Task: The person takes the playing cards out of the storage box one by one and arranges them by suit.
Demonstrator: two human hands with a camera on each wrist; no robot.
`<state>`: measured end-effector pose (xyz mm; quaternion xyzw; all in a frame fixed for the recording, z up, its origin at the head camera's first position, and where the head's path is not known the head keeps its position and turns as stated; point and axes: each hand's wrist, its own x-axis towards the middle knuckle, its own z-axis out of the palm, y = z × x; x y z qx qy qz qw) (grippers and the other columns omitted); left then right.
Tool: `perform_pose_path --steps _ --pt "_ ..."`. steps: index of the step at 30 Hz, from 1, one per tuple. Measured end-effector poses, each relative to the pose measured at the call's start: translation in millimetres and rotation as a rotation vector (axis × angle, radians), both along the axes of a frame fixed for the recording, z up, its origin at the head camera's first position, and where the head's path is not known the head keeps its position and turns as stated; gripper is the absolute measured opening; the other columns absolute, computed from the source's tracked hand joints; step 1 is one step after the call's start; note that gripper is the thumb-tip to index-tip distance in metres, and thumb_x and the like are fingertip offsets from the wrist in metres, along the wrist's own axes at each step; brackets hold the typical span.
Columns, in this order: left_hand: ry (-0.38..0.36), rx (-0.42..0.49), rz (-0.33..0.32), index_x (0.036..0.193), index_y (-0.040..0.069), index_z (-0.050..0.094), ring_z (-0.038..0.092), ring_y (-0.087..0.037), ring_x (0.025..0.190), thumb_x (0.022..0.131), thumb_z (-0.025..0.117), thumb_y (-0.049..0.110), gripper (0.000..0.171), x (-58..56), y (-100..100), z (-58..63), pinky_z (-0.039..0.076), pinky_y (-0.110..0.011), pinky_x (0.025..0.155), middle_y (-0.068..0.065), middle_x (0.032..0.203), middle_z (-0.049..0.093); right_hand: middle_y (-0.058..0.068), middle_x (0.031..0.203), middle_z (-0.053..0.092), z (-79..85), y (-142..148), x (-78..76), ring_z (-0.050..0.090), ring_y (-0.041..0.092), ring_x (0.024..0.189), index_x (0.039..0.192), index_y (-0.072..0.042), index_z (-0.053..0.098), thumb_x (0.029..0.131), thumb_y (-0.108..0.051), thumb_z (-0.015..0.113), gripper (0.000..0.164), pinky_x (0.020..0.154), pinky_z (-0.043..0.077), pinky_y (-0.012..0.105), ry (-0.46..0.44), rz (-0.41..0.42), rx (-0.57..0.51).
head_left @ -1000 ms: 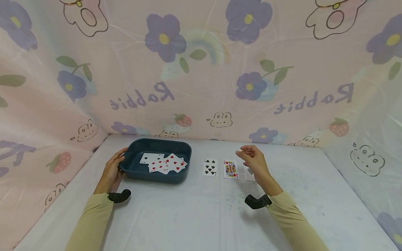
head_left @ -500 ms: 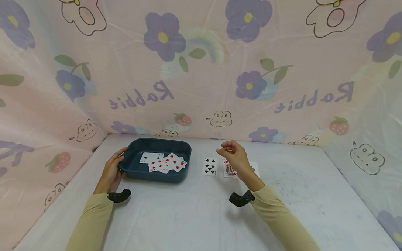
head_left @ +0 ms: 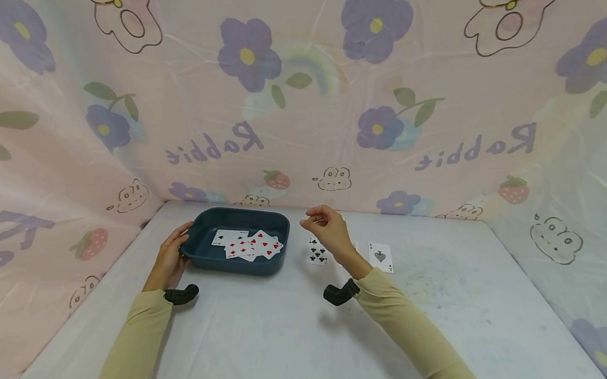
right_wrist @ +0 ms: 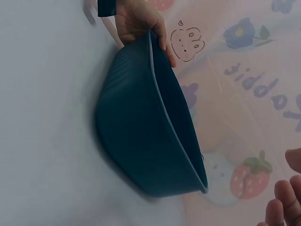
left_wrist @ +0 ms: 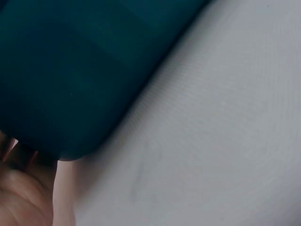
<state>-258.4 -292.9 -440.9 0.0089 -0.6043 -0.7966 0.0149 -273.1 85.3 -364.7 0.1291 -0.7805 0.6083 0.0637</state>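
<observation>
In the head view, a dark teal plastic basin (head_left: 236, 267) stands on the left of the table, holding several overlapping playing cards (head_left: 253, 247), face up. My left hand (head_left: 168, 263) grips its left end, thumb and fingers at the rim; the right wrist view also shows this hand (right_wrist: 137, 21). Loosely bent and with nothing visible in its fingers, my right hand (head_left: 330, 230) hovers right of the basin, over the cards laid on the table. Beneath it lie a card of clubs (head_left: 317, 255) and a king of hearts (head_left: 355, 245), mostly hidden by the wrist.
An ace of spades (head_left: 380, 257) lies at the right end of the card row. White sheeting covers the table (head_left: 268, 335). Patterned curtain (head_left: 301, 117) hangs along the back and both sides. Each wrist carries a black camera mount (head_left: 341, 293).
My right hand has moved left across the card row toward the basin, uncovering the ace of spades and covering most of the king. The left hand and basin have stayed in place.
</observation>
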Motion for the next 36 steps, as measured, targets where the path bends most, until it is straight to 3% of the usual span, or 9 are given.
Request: perform_pose_path --steps 11,21,28,36 --pt "0.02 0.008 -0.006 0.154 0.01 0.026 0.034 -0.019 0.128 0.108 0.032 0.018 0.047 -0.8 -0.3 -0.5 0.04 -0.024 0.091 -0.014 0.155 0.016 0.001 0.085 0.066 -2.0 -32.0 -10.4 0.059 0.015 0.076 0.104 -0.006 0.065 0.084 -0.018 0.075 0.026 0.065 0.046 0.027 0.09 -0.017 0.113" --pt "-0.001 -0.011 -0.001 0.155 0.011 0.023 0.03 -0.023 0.131 0.108 0.031 0.02 0.048 0.0 1.2 3.0 0.038 -0.025 0.095 -0.014 0.155 0.016 0.002 0.091 0.064 -4.6 -56.5 -18.0 0.061 0.016 0.083 0.113 -0.004 0.059 0.088 -0.023 0.073 0.035 0.069 0.05 0.029 0.077 0.119 0.268" --pt "-0.006 -0.018 -0.002 0.155 0.012 0.022 0.024 -0.025 0.135 0.108 0.028 0.019 0.048 0.6 1.5 3.4 0.035 -0.026 0.098 -0.014 0.156 0.014 0.006 0.096 0.062 -8.7 -72.2 -21.3 0.057 0.018 0.088 0.114 0.0 0.058 0.088 -0.018 0.072 0.035 0.078 0.048 0.029 0.143 0.192 0.422" --pt "0.023 0.007 -0.009 0.154 0.008 0.022 0.034 -0.021 0.131 0.108 0.031 0.018 0.048 -0.4 1.0 0.7 0.041 -0.023 0.092 -0.018 0.155 0.015 0.011 0.104 0.06 -12.6 -91.1 -29.0 0.055 0.021 0.094 0.116 -0.003 0.057 0.087 -0.019 0.072 0.036 0.083 0.046 0.031 0.153 0.212 0.604"
